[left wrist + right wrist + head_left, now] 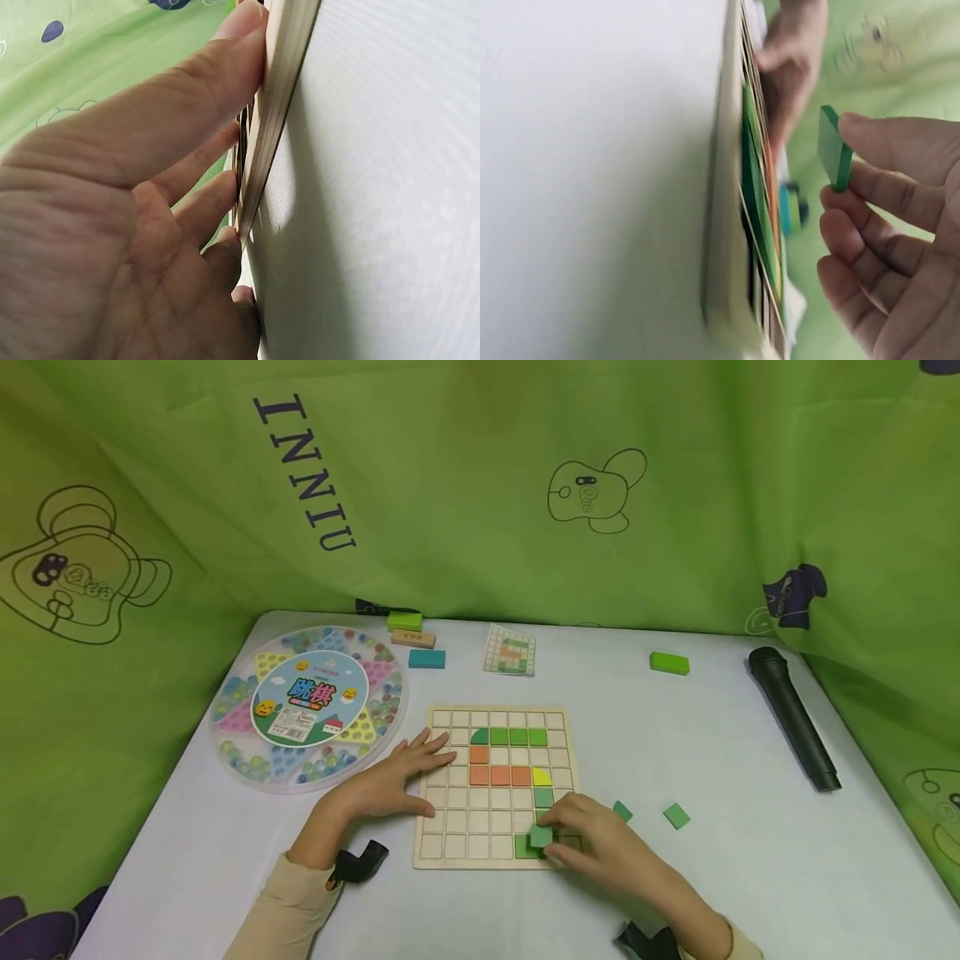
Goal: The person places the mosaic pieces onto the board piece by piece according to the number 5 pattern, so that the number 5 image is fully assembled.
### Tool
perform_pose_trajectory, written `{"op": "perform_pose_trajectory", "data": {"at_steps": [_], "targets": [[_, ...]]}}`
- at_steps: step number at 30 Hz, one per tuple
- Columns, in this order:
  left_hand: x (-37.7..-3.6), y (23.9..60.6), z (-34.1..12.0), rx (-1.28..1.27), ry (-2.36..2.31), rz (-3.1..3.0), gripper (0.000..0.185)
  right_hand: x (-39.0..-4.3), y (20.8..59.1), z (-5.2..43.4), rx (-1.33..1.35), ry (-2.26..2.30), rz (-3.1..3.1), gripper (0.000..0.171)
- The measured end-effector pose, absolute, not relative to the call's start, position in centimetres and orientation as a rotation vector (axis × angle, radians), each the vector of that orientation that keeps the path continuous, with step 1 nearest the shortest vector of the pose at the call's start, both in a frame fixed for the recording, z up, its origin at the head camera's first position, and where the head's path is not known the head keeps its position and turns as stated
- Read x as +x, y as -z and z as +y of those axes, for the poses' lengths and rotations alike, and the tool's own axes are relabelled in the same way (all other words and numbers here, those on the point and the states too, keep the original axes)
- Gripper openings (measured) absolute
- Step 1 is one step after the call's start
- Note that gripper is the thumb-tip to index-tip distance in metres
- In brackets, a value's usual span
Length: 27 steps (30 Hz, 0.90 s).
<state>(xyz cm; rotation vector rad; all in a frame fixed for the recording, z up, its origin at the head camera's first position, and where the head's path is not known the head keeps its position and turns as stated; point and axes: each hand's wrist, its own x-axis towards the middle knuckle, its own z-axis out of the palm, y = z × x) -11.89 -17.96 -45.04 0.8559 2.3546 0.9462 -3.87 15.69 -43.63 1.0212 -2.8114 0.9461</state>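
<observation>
A wooden grid board (455, 821) lies on the table with green, orange and yellow tiles set in its squares. My left hand (390, 778) rests on its left edge with the fingers spread and the thumb at the rim, as the left wrist view shows too. Between thumb and fingers, my right hand (603, 843) pinches a green square tile (834, 150), held over the lower right part of the board. Below that tile, another green tile (525, 847) sits in the bottom row. A yellow tile (542, 776) lies higher up, at the end of an orange row.
Right of the board lie a loose green square tile (677, 816) and a small green rounded piece (622, 811). A round Chinese checkers box (311, 702) stands at left. Behind are a pattern card (510, 650) and several blocks. A black microphone (793, 718) lies far right.
</observation>
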Motion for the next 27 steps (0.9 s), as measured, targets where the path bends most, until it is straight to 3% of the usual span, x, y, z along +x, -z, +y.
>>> {"op": "perform_pose_trajectory", "data": {"at_steps": [11, 27], "targets": [[-11.8, 44.8, -17.9, 0.845, -0.950, 2.355, 0.081, -4.0, 45.0, 11.4, 1.140, -0.778, -2.834, 0.022], [-11.9, 44.9, -17.8, 0.850, -0.941, 2.360, 0.081, -3.8, 45.1, 11.2, 1.083, -0.848, -2.863, 0.031]]}}
